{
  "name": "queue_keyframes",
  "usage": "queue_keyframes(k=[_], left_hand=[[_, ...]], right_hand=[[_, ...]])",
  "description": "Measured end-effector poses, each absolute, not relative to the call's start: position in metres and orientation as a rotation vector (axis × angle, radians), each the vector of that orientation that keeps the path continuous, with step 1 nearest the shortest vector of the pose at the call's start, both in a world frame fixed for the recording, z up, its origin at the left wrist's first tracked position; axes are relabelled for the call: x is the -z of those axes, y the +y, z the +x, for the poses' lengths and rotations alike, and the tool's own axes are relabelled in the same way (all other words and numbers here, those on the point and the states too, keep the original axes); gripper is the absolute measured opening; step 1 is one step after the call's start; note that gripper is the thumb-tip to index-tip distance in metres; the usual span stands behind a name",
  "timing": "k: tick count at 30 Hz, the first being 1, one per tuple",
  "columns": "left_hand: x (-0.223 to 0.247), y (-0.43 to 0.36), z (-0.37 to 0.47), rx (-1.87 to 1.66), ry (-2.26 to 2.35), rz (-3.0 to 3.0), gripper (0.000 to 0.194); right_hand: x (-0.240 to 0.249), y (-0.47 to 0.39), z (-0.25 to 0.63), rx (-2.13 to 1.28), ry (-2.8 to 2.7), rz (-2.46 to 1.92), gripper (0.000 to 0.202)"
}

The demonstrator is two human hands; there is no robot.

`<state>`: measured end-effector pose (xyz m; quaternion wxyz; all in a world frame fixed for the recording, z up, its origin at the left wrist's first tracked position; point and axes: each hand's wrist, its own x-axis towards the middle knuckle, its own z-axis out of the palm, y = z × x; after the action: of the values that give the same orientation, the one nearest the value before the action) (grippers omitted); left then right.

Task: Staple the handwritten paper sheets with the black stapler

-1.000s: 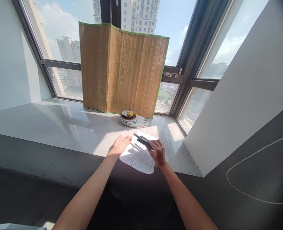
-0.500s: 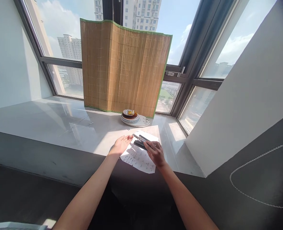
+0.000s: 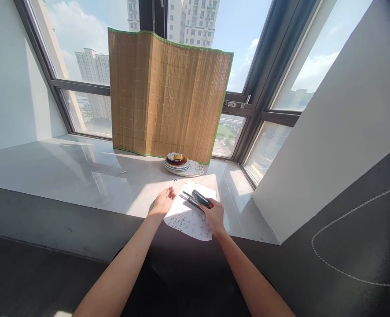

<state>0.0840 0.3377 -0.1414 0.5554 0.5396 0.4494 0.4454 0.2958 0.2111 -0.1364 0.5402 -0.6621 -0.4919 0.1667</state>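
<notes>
A black stapler [image 3: 202, 198] is in my right hand [image 3: 215, 215], its upper arm swung apart from its lower part, above a sheet of paper. The white paper [image 3: 190, 224] carries handwriting and lies on the sill, its near end reaching past the front edge. My left hand [image 3: 164, 200] is at the paper's left side with its fingers curled and turned up. Whether its fingertips hold something small cannot be made out. Two tiny dark pieces [image 3: 175, 179] lie on the sill beyond my left hand.
Stacked plates [image 3: 177, 166] with something yellow on top rest on an oval plate [image 3: 196, 169] behind the paper. A bamboo mat [image 3: 171, 97] stands against the window. A white wall [image 3: 317, 132] slopes at the right, with a bead chain [image 3: 327, 264] beside it.
My right hand has turned the stapler, so its upper arm now shows from above. My left hand has drawn back slightly left, and its fingers have curled. The view has shifted a little.
</notes>
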Motion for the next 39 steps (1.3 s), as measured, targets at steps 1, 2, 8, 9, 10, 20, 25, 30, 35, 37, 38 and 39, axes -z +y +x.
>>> queue_keyframes(k=[1,2,8,9,10,20,25,30,35,37,38,39], left_hand=[[0.14,0.337,0.083,-1.073,1.049,1.258,0.035],[0.139,0.336,0.082,-1.1,1.033,1.232,0.036],[0.134,0.33,0.079,-1.146,0.924,1.192,0.029],[0.134,0.328,0.08,-1.111,0.92,1.23,0.028],[0.133,0.325,0.082,-1.07,0.915,1.276,0.029],[0.123,0.309,0.084,-0.941,0.862,1.5,0.045],[0.12,0.308,0.084,-0.885,0.823,1.524,0.047],[0.121,0.308,0.084,-0.908,0.813,1.49,0.045],[0.128,0.317,0.083,-1.025,0.934,1.452,0.036],[0.131,0.32,0.083,-1.002,0.947,1.476,0.033],[0.132,0.321,0.084,-0.987,0.942,1.49,0.032],[0.133,0.322,0.084,-0.973,0.936,1.5,0.03]], right_hand=[[0.137,0.214,0.299,-0.419,-1.184,-1.56,0.04],[0.137,0.216,0.304,-0.443,-1.208,-1.544,0.038],[0.135,0.229,0.33,-0.546,-1.315,-1.5,0.035],[0.133,0.229,0.332,-0.547,-1.321,-1.507,0.038],[0.13,0.229,0.332,-0.522,-1.325,-1.511,0.041],[0.089,0.246,0.271,-0.199,-1.979,-1.126,0.022],[0.094,0.259,0.268,-0.144,-1.977,-1.086,0.016],[0.09,0.259,0.282,-0.169,-1.988,-1.111,0.013],[0.101,0.258,0.363,-0.033,-1.447,-1.445,0.011],[0.113,0.26,0.401,-0.066,-1.212,-1.733,0.013],[0.119,0.264,0.416,-0.095,-1.171,-1.821,0.012],[0.124,0.269,0.427,-0.116,-1.144,-1.88,0.011]])
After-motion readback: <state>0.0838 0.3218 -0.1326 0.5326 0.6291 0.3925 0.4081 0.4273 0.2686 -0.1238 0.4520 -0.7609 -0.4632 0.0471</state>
